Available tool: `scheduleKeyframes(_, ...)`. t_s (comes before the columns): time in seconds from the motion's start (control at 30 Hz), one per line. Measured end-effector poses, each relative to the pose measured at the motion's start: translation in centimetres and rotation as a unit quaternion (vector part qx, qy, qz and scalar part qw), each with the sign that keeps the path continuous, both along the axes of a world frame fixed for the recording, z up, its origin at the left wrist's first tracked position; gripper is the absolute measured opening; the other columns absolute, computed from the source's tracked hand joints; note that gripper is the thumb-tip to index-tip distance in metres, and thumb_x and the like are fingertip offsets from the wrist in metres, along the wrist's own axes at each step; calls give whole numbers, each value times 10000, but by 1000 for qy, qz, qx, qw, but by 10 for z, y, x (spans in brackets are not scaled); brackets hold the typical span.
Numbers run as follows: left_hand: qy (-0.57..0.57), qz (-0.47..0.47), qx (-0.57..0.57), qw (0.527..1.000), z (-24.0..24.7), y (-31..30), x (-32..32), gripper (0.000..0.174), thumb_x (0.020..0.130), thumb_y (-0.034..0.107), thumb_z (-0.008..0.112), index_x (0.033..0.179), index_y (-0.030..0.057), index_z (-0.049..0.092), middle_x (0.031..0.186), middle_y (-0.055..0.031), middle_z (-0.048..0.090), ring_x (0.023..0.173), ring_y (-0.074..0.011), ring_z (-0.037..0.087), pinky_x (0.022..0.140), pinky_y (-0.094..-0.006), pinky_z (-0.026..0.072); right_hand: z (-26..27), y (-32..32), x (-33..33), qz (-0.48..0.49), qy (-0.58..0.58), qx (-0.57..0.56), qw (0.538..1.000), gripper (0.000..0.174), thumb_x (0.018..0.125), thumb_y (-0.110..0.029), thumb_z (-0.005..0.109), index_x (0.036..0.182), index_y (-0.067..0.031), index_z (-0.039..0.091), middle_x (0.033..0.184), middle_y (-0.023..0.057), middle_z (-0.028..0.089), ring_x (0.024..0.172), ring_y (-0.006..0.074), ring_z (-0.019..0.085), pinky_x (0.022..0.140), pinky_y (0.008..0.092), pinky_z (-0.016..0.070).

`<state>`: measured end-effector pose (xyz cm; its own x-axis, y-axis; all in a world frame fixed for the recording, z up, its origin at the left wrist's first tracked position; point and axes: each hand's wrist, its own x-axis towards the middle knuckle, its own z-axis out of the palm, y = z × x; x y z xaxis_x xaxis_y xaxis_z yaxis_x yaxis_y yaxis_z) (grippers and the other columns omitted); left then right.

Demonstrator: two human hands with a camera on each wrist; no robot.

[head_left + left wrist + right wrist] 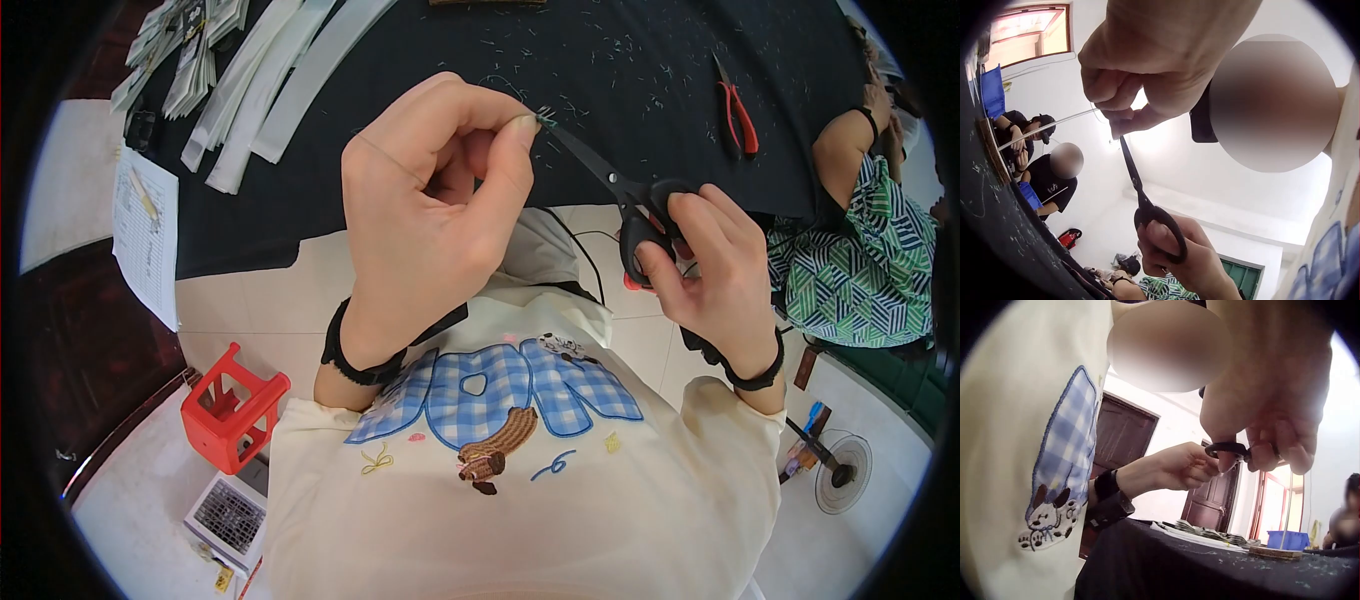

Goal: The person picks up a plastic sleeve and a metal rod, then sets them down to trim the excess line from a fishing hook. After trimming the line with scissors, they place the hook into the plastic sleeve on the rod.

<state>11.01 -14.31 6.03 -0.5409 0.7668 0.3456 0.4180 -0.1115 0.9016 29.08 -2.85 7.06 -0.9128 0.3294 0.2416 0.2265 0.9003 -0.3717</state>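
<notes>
My left hand is raised near the table's front edge, its thumb and index finger pinching a fine dark green thread. A short tuft sticks out past the fingertips, and a thin loop curves above them. Anything else in the pinch is hidden by the fingers. With thumb and fingers in the handle loops, my right hand grips black scissors. Their blades look close together and point up-left, the tips right at the left fingertips. In the left wrist view, the scissors reach up to the pinched fingertips.
Thread snippets litter the black cloth-covered table. Red-handled pliers lie at its right, white strips and card bundles at left. A written sheet overhangs the left edge. A person in a green patterned garment sits right; a red stool stands left.
</notes>
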Motion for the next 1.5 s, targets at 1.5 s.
scheduleKeyframes(1.5,-12,7,-15,1000,-1,2,2,13,803,-32,571,810,-41,577,651,45,430,530,18,370,453,-143,225,-4,-4,-3,-24,-20,-20,999,320,638,-144,707,837,12,511,678,98,496,577,229,450,486,312,378)
